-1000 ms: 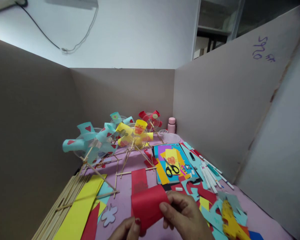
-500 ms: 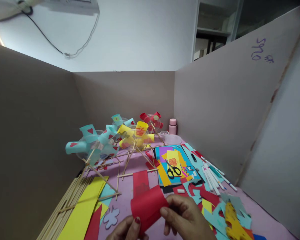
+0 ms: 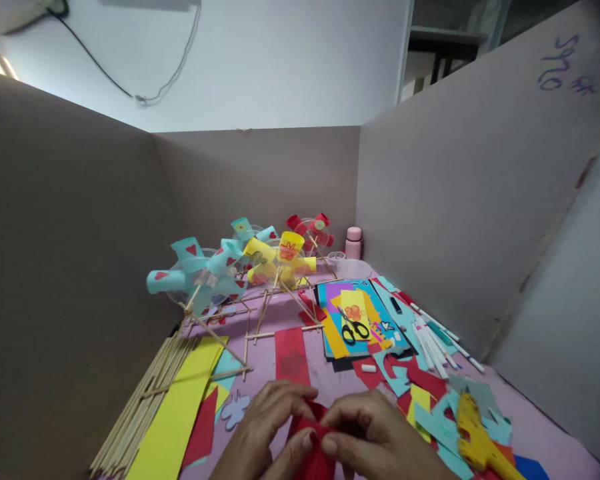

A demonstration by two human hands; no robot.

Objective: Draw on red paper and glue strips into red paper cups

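Both my hands meet at the front edge of the view on a curved piece of red paper (image 3: pixel 316 460). The fingers of my left hand (image 3: pixel 275 427) close on its left side, with the thumb pressed near the middle. From the other side my right hand (image 3: pixel 373 430) pinches the paper between thumb and fingers. Much of the paper is hidden beneath my hands. Just beyond them a flat red strip (image 3: pixel 291 357) lies on the pink table (image 3: pixel 260 363). A pale flower-shaped cutout (image 3: pixel 235 409) rests left of my left hand.
Blue (image 3: pixel 195 273) and yellow (image 3: pixel 283 263) paper pinwheels on stick frames stand ahead, a red one (image 3: pixel 310 230) behind. Sticks (image 3: pixel 145 393) and yellow sheets (image 3: pixel 180 407) lie left. Scissors (image 3: pixel 355 330), markers (image 3: pixel 433 347), paper scraps (image 3: pixel 437 427) and a yellow glue gun (image 3: pixel 473 433) lie right.
The red paper has come down and nearer to me. My hands have drawn together over it and now cover most of it. The view has shifted slightly.
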